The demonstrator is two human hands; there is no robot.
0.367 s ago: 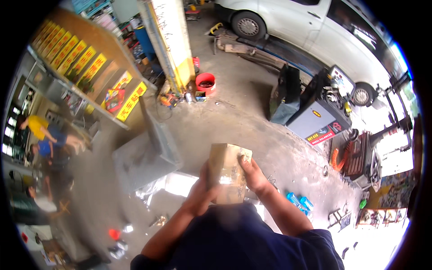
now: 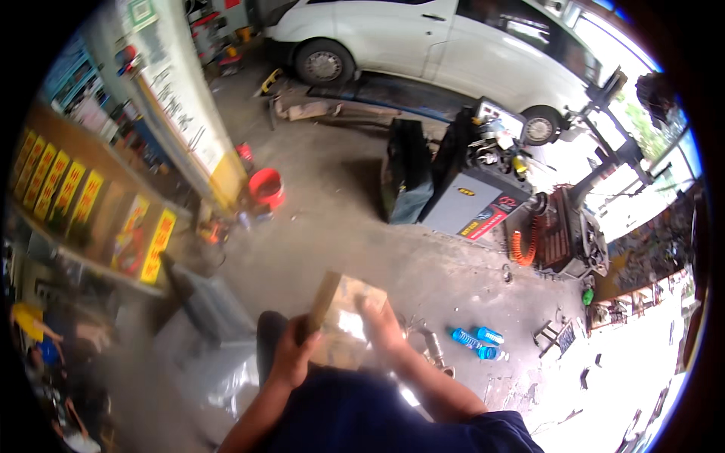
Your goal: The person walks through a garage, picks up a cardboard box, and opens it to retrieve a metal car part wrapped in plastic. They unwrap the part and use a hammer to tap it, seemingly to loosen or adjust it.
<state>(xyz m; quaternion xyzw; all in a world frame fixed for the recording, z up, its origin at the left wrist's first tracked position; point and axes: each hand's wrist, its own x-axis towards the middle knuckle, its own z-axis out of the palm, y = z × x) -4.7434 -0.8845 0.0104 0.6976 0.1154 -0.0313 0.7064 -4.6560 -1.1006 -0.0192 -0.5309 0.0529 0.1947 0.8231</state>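
Note:
I hold a brown cardboard box (image 2: 341, 313) in front of my chest, above a concrete workshop floor. My left hand (image 2: 291, 352) grips its left edge, fingers wrapped round the side. My right hand (image 2: 380, 323) lies on the box's right top face, fingers curled over it. The box is tilted and blurred; its upper face looks shiny. My dark blue sleeves fill the lower edge of the view.
A grey tool cabinet (image 2: 474, 202) and a black bin (image 2: 406, 181) stand ahead. A white car (image 2: 423, 38) sits on a lift at the back. A red bucket (image 2: 266, 186) stands by a pillar. Blue bottles (image 2: 476, 341) lie on the floor at right. Shelves (image 2: 83, 219) run along the left.
The view has swung; the box has turned in my hands, its left side now tipped up, and my right hand has shifted onto its top.

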